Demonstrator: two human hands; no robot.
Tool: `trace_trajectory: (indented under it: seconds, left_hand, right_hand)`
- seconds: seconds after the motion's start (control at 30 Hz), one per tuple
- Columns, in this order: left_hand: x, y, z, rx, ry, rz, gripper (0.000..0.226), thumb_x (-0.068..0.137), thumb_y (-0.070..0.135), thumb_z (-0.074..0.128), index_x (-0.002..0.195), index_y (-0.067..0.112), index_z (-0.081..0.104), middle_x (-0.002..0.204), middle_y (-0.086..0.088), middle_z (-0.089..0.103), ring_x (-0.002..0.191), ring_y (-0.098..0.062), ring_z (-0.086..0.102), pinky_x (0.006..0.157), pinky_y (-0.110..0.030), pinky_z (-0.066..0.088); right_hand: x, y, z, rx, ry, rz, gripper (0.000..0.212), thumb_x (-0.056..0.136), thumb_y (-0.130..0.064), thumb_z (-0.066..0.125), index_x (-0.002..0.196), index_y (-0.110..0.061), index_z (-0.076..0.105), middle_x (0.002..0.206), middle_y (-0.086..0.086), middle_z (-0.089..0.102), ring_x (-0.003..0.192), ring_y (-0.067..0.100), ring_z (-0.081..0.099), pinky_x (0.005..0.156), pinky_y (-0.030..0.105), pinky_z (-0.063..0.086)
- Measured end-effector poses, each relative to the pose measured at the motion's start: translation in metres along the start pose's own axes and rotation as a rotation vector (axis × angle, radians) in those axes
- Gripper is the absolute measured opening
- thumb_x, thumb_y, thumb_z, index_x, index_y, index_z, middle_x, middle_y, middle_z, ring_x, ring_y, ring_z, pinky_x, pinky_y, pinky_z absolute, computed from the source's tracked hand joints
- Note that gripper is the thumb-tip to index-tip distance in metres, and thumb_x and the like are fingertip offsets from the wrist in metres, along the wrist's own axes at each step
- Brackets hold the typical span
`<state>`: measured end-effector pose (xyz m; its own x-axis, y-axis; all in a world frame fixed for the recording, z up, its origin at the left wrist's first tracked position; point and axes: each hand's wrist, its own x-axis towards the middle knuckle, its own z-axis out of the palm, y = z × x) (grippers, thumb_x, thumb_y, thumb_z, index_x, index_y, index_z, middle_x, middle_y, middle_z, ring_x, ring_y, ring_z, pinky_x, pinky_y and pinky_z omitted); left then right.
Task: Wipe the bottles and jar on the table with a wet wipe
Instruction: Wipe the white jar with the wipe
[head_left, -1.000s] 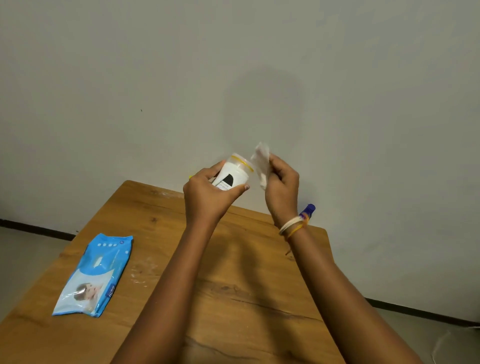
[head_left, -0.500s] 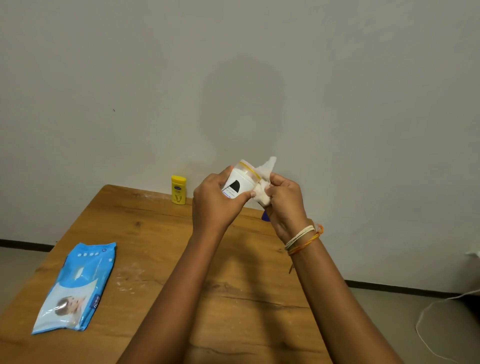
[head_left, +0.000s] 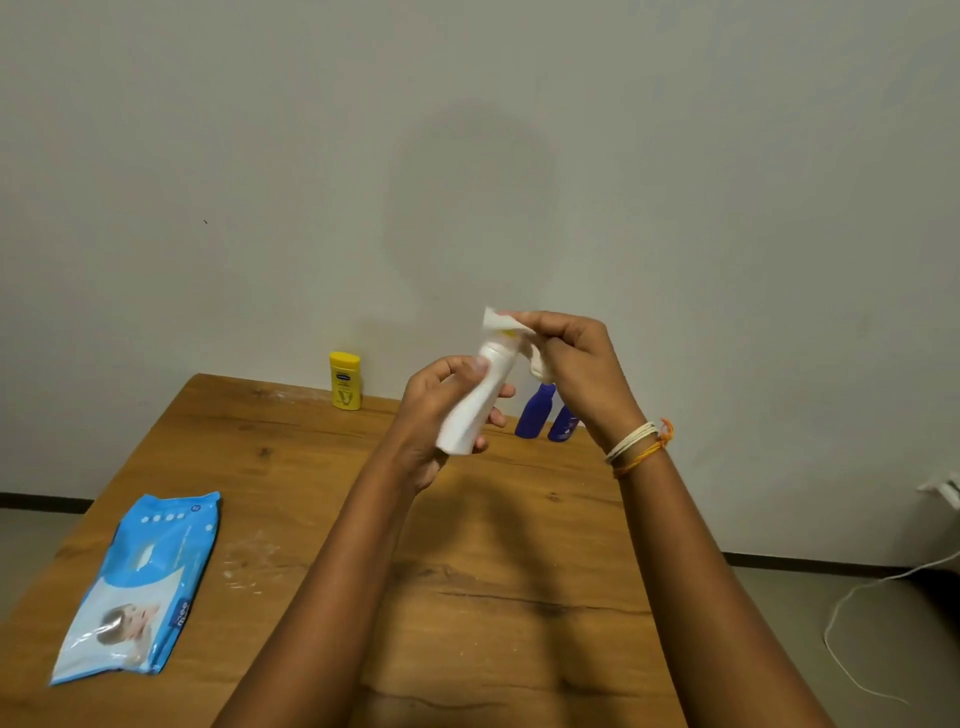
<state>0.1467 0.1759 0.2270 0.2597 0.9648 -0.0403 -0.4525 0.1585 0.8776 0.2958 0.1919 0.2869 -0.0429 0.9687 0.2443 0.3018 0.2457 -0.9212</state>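
My left hand (head_left: 434, 415) grips a white bottle (head_left: 475, 402) above the wooden table (head_left: 467, 571), tilted with its top up and to the right. My right hand (head_left: 571, 364) pinches a white wet wipe (head_left: 500, 321) and holds it over the bottle's top. A yellow bottle (head_left: 345, 380) stands at the table's far edge by the wall. Two dark blue bottles (head_left: 535, 413) stand at the far right, partly hidden behind my right wrist.
A blue pack of wet wipes (head_left: 140, 587) lies on the table's left side. White smears (head_left: 249, 564) mark the wood beside it. A white cable (head_left: 852, 613) trails on the floor at the right. The wall rises just behind the table.
The bottle has turned so its plain white side faces me and it stands more upright. My right hand has moved the wipe up over the bottle's top. The view has shifted, showing the blue bottles.
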Motion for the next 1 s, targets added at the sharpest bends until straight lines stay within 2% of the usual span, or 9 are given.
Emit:
trace_trajectory:
  seconds: [0.13, 0.2, 0.3, 0.43, 0.53, 0.7, 0.8, 0.9, 1.0]
  left_hand:
    - [-0.004, 0.009, -0.007, -0.461, -0.203, -0.148, 0.063, 0.084, 0.050, 0.054, 0.130, 0.007, 0.047, 0.100, -0.015, 0.066, 0.072, -0.023, 0.063, 0.051, -0.030, 0.052]
    - [-0.002, 0.011, -0.007, -0.452, -0.231, -0.133, 0.060, 0.087, 0.051, 0.051, 0.124, 0.005, 0.057, 0.105, -0.017, 0.067, 0.078, -0.025, 0.067, 0.057, -0.035, 0.056]
    - [-0.002, 0.012, -0.007, -0.349, -0.203, -0.110, 0.055, 0.087, 0.050, 0.050, 0.116, 0.007, 0.066, 0.109, -0.019, 0.068, 0.088, -0.029, 0.070, 0.069, -0.045, 0.059]
    - [0.002, 0.012, -0.007, -0.069, -0.101, -0.008, 0.054, 0.088, 0.048, 0.045, 0.124, 0.008, 0.051, 0.097, -0.015, 0.071, 0.079, -0.027, 0.070, 0.064, -0.045, 0.060]
    - [0.006, 0.007, -0.007, 0.073, 0.028, 0.051, 0.042, 0.095, 0.046, 0.040, 0.121, 0.016, 0.053, 0.100, -0.012, 0.069, 0.086, -0.025, 0.067, 0.067, -0.037, 0.058]
    - [0.011, -0.001, -0.010, -0.134, 0.157, 0.005, 0.048, 0.098, 0.045, 0.040, 0.131, 0.012, 0.051, 0.119, -0.019, 0.063, 0.102, -0.028, 0.063, 0.086, -0.041, 0.053]
    - [0.014, -0.003, -0.012, -0.299, 0.152, -0.047, 0.060, 0.098, 0.046, 0.036, 0.133, -0.002, 0.048, 0.130, -0.029, 0.053, 0.118, -0.039, 0.054, 0.100, -0.053, 0.042]
    - [0.014, 0.004, -0.019, -0.362, 0.111, -0.132, 0.067, 0.090, 0.051, 0.036, 0.127, -0.002, 0.050, 0.121, -0.021, 0.062, 0.106, -0.033, 0.064, 0.082, -0.045, 0.057]
    - [0.011, 0.002, -0.022, -0.402, 0.120, -0.148, 0.059, 0.093, 0.051, 0.035, 0.107, 0.000, 0.059, 0.095, -0.012, 0.073, 0.086, -0.024, 0.072, 0.073, -0.039, 0.058]
  right_hand:
    - [-0.005, 0.004, 0.007, 0.117, -0.084, 0.004, 0.044, 0.093, 0.007, 0.039, 0.108, -0.023, 0.067, 0.097, -0.005, 0.071, 0.090, 0.009, 0.065, 0.074, 0.022, 0.055]
    - [-0.011, 0.007, 0.016, 0.328, -0.065, 0.060, 0.036, 0.094, 0.004, 0.041, 0.112, -0.015, 0.066, 0.097, 0.007, 0.070, 0.082, 0.019, 0.065, 0.069, 0.032, 0.056]
    - [-0.017, 0.007, 0.021, 0.555, -0.019, 0.170, 0.035, 0.094, 0.006, 0.041, 0.116, -0.008, 0.063, 0.085, 0.012, 0.065, 0.058, 0.016, 0.056, 0.050, 0.027, 0.050]
    - [-0.023, 0.002, 0.034, 0.218, 0.147, 0.142, 0.032, 0.094, 0.003, 0.041, 0.114, -0.010, 0.063, 0.092, 0.008, 0.068, 0.071, 0.015, 0.064, 0.051, 0.020, 0.051]
    - [-0.034, 0.005, 0.053, -0.068, 0.188, 0.076, 0.039, 0.096, -0.005, 0.049, 0.133, -0.016, 0.052, 0.107, -0.006, 0.062, 0.092, 0.011, 0.063, 0.060, 0.010, 0.052]
    - [-0.058, 0.016, 0.074, -0.396, 0.135, -0.092, 0.066, 0.091, 0.003, 0.054, 0.148, -0.017, 0.027, 0.153, 0.002, 0.032, 0.136, 0.018, 0.038, 0.103, 0.026, 0.044]
    - [-0.079, 0.022, 0.079, -0.562, 0.085, -0.258, 0.069, 0.084, 0.015, 0.049, 0.146, -0.011, 0.032, 0.153, 0.006, 0.031, 0.143, 0.020, 0.027, 0.112, 0.033, 0.034]
    - [-0.105, 0.030, 0.081, -0.640, -0.032, -0.411, 0.068, 0.077, 0.016, 0.049, 0.141, -0.007, 0.042, 0.149, 0.010, 0.039, 0.142, 0.019, 0.030, 0.114, 0.032, 0.030]
    - [-0.115, 0.035, 0.072, -0.524, -0.071, -0.521, 0.045, 0.083, 0.000, 0.054, 0.128, -0.005, 0.057, 0.135, 0.010, 0.055, 0.133, 0.019, 0.044, 0.110, 0.032, 0.039]
